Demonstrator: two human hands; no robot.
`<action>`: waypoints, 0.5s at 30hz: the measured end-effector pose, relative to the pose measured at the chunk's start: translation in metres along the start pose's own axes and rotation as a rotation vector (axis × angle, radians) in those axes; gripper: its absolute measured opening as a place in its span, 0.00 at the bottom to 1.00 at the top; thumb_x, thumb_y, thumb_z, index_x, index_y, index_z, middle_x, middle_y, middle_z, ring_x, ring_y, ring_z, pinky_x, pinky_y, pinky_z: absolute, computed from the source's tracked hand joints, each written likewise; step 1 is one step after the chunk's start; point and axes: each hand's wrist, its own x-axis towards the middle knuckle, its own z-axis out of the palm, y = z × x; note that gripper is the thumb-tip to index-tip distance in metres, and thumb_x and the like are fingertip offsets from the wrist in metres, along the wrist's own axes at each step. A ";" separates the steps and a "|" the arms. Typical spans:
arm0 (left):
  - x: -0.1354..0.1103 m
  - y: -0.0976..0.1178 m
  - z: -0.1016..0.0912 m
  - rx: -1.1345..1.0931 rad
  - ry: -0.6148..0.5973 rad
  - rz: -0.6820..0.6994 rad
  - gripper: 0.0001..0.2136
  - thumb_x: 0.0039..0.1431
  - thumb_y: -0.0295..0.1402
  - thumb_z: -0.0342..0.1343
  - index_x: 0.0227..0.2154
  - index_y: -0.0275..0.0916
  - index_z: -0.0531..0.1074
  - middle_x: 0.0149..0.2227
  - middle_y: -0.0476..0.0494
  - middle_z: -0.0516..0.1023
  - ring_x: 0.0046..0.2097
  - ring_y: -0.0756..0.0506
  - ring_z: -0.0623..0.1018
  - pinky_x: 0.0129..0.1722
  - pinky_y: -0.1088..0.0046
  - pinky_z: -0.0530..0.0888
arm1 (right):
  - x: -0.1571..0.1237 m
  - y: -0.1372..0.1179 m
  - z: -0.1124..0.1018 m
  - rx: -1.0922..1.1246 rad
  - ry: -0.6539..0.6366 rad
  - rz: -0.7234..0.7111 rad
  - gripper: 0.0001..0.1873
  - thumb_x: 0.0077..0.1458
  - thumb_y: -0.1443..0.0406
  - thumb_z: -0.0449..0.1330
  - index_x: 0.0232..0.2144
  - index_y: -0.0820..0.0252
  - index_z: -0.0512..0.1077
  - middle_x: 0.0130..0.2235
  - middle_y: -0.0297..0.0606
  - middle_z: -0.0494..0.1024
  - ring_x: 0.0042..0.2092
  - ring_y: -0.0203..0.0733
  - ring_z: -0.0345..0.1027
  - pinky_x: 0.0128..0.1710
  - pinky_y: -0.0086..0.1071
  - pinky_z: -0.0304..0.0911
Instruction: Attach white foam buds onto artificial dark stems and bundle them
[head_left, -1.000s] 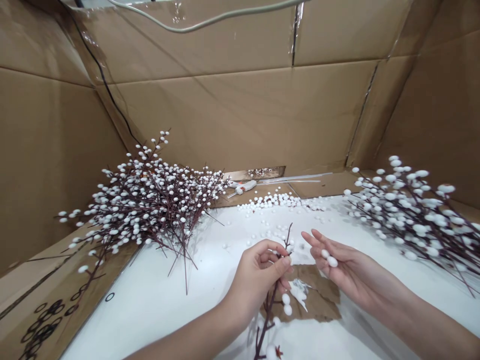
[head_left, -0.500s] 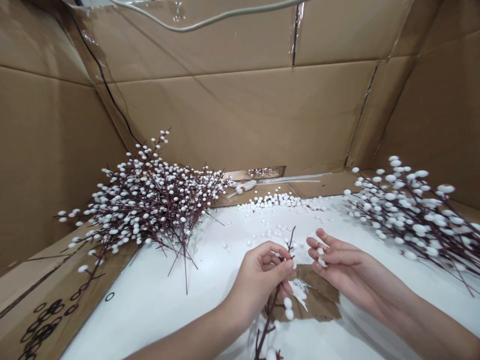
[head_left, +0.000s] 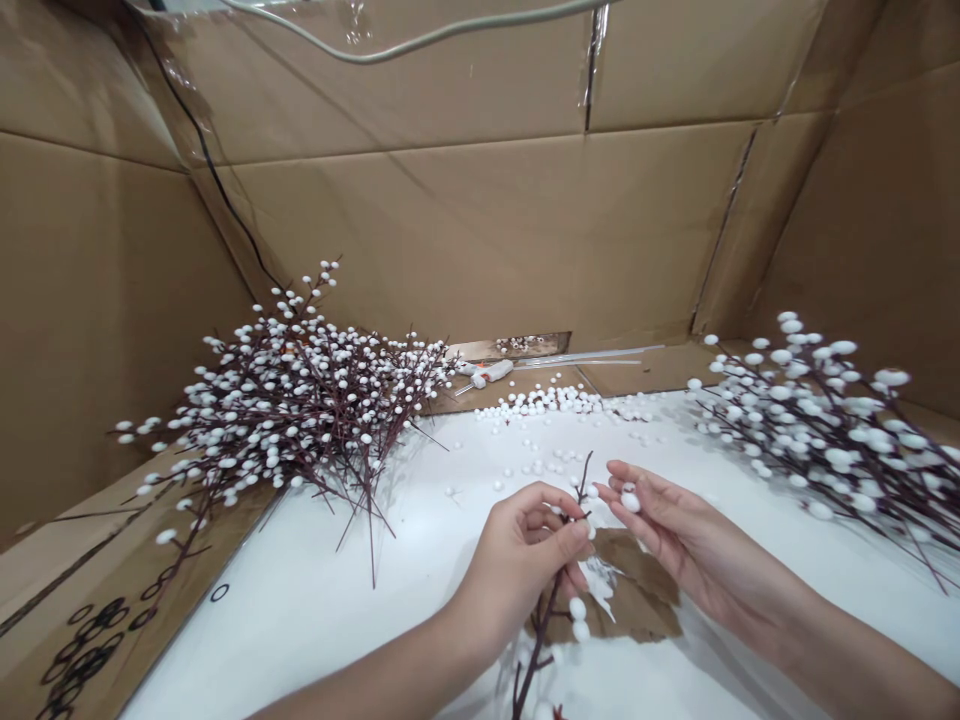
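Observation:
My left hand point(head_left: 525, 560) is closed in a pinch around a thin dark-red branch point(head_left: 541, 625) that carries a few white berry beads and runs down to the bottom edge. The branch tip sticks up between my two hands. My right hand point(head_left: 660, 520) sits just right of that tip, palm up, fingers lightly curled, with a white bead point(head_left: 630, 501) resting on the fingers close to the tip.
A heap of finished berry branches point(head_left: 285, 410) lies at the left, another heap point(head_left: 825, 430) at the right. Loose white beads point(head_left: 555, 402) and a glue gun point(head_left: 487, 374) lie at the back of the white surface point(head_left: 315, 600). A brown cardboard scrap point(head_left: 637, 600) lies under my hands. Cardboard walls enclose everything.
My right hand has moved left toward the branch tip, and the bead has shifted from the palm onto the fingers. My left hand and the branch have stayed nearly in place.

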 end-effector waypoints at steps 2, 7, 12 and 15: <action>0.000 0.000 0.000 -0.011 0.004 0.018 0.08 0.48 0.34 0.58 0.28 0.36 0.67 0.19 0.53 0.69 0.19 0.55 0.69 0.19 0.81 0.68 | 0.000 0.000 -0.001 0.002 -0.006 -0.012 0.07 0.53 0.73 0.55 0.30 0.61 0.73 0.38 0.35 0.76 0.41 0.34 0.72 0.36 0.16 0.69; -0.001 -0.001 0.001 -0.018 0.021 0.036 0.08 0.48 0.34 0.58 0.28 0.36 0.67 0.19 0.54 0.69 0.18 0.55 0.68 0.18 0.82 0.67 | 0.003 0.004 -0.006 -0.009 -0.079 -0.042 0.02 0.49 0.67 0.61 0.26 0.60 0.73 0.34 0.31 0.76 0.47 0.37 0.68 0.40 0.16 0.67; -0.001 -0.002 0.001 -0.016 0.038 0.029 0.08 0.47 0.34 0.58 0.28 0.36 0.67 0.18 0.54 0.69 0.18 0.55 0.68 0.18 0.82 0.67 | 0.004 0.007 -0.009 0.000 -0.103 -0.084 0.06 0.42 0.64 0.66 0.23 0.59 0.73 0.33 0.31 0.75 0.49 0.39 0.66 0.43 0.17 0.65; -0.002 -0.001 0.001 -0.015 0.041 0.017 0.09 0.46 0.35 0.59 0.28 0.36 0.67 0.18 0.54 0.68 0.17 0.55 0.68 0.17 0.82 0.66 | 0.005 0.009 -0.011 0.026 -0.096 -0.101 0.06 0.41 0.64 0.66 0.24 0.59 0.73 0.33 0.32 0.75 0.48 0.38 0.67 0.44 0.18 0.65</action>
